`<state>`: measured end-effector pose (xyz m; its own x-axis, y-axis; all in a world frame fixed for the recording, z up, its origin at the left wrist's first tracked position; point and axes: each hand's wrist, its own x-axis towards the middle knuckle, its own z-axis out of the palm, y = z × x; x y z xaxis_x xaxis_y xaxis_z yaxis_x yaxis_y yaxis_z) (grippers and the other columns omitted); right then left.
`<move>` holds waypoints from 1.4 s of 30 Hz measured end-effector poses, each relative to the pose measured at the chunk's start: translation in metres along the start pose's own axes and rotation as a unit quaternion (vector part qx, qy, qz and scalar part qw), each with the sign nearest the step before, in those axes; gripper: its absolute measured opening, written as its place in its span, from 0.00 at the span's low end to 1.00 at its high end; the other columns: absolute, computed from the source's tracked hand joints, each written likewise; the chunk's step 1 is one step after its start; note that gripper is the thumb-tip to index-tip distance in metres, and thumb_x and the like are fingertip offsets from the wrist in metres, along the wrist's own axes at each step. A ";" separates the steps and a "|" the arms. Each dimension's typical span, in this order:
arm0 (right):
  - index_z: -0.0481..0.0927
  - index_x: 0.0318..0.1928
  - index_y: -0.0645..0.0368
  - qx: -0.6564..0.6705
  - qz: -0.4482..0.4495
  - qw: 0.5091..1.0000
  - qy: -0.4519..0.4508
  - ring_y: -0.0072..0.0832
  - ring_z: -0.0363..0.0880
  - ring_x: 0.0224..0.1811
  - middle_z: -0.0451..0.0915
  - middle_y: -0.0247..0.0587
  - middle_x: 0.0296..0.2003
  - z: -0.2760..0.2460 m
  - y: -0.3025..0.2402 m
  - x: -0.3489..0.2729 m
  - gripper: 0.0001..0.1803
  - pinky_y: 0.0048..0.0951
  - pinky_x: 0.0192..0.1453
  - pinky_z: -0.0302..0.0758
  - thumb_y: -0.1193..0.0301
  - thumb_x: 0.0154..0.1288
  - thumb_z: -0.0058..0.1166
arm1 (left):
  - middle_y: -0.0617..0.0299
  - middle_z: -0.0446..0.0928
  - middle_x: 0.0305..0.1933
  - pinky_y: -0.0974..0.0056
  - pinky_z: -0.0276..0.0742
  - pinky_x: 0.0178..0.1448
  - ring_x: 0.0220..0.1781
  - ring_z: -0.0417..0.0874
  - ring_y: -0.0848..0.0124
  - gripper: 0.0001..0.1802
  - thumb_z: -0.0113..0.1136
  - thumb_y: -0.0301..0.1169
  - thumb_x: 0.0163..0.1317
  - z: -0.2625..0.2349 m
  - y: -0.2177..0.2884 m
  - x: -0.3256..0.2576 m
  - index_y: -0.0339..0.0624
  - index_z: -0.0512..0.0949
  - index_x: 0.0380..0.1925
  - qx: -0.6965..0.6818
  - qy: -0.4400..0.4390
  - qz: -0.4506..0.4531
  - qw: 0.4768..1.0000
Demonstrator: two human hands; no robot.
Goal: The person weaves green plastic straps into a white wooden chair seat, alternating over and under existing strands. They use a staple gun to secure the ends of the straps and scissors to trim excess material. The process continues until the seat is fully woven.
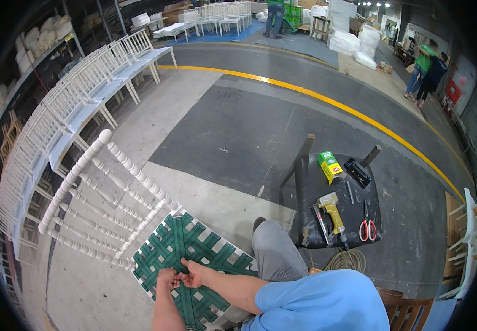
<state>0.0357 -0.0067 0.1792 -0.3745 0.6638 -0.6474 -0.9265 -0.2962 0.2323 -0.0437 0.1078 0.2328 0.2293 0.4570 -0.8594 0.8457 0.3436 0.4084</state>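
Observation:
In front of me stands a white chair with a turned-spindle back (106, 193). Its seat is a lattice of green webbing straps (180, 231) woven across the white frame. My left hand (166, 279) and my right hand (192, 275) meet over the middle of the seat, thumbs and fingers closed and pinching at a green strap. The strap's exact run between my fingers is partly hidden by the hands. To the right, a black-seated stool (335, 171) carries a yellowish staple gun (333, 212), red-handled scissors (367, 229), a black stapler-like tool (357, 172) and a green-yellow box (330, 165).
A coiled hose (348, 260) lies on the floor beside the stool. A long row of white chairs (78, 105) lines the left side. Beyond a yellow floor line (304, 91), people stand near wrapped stacks (343, 41). More white chair frames (470, 237) are at the right edge.

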 end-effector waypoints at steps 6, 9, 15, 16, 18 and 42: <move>0.75 0.32 0.58 0.011 -0.035 0.999 0.010 0.25 0.77 0.19 0.74 0.30 0.18 0.008 0.005 -0.002 0.37 0.27 0.25 0.79 0.31 0.70 0.49 | 0.55 0.81 0.23 0.52 0.78 0.24 0.19 0.81 0.61 0.13 0.54 0.30 0.70 0.013 -0.006 -0.011 0.34 0.81 0.31 0.063 0.136 0.113 0.982; 0.73 0.30 0.51 0.014 -0.112 0.994 0.012 0.25 0.72 0.15 0.73 0.30 0.17 0.002 0.009 -0.008 0.31 0.32 0.19 0.75 0.36 0.73 0.50 | 0.48 0.84 0.28 0.49 0.83 0.32 0.28 0.87 0.53 0.12 0.58 0.33 0.67 0.038 -0.001 -0.020 0.34 0.83 0.36 0.304 0.273 0.296 0.863; 0.80 0.44 0.60 -0.560 -0.262 0.782 0.078 0.35 0.83 0.30 0.81 0.40 0.29 -0.023 0.052 -0.086 0.20 0.42 0.33 0.78 0.53 0.72 0.58 | 0.47 0.84 0.32 0.46 0.83 0.38 0.36 0.88 0.47 0.11 0.59 0.30 0.62 -0.045 -0.015 -0.021 0.37 0.78 0.43 0.449 0.442 0.305 0.714; 0.80 0.46 0.60 -0.648 -0.300 0.695 0.083 0.37 0.84 0.32 0.82 0.41 0.30 -0.046 0.037 -0.099 0.19 0.44 0.36 0.78 0.55 0.70 0.60 | 0.47 0.84 0.32 0.45 0.84 0.38 0.37 0.89 0.47 0.14 0.59 0.29 0.61 -0.055 0.004 -0.023 0.37 0.77 0.46 0.432 0.449 0.325 0.712; 0.82 0.47 0.59 -0.726 -0.371 0.569 0.110 0.41 0.85 0.36 0.83 0.44 0.31 -0.071 0.027 -0.117 0.17 0.45 0.41 0.79 0.60 0.66 0.62 | 0.53 0.85 0.37 0.53 0.80 0.41 0.39 0.87 0.57 0.06 0.55 0.31 0.70 -0.073 0.029 -0.039 0.43 0.79 0.41 0.437 0.407 0.287 0.749; 0.80 0.40 0.62 -0.763 -0.563 0.297 -0.113 0.50 0.82 0.39 0.81 0.48 0.33 0.080 0.037 -0.111 0.07 0.50 0.42 0.76 0.75 0.63 0.61 | 0.51 0.82 0.51 0.60 0.76 0.60 0.52 0.80 0.62 0.18 0.62 0.32 0.72 0.023 -0.074 -0.141 0.31 0.79 0.55 -0.106 0.240 0.454 0.851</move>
<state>0.0403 -0.0369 0.3175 -0.0124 0.9106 0.4132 0.5621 0.3481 -0.7503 -0.1279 -0.0014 0.3168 0.4750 0.8789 0.0446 0.3073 -0.2131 0.9274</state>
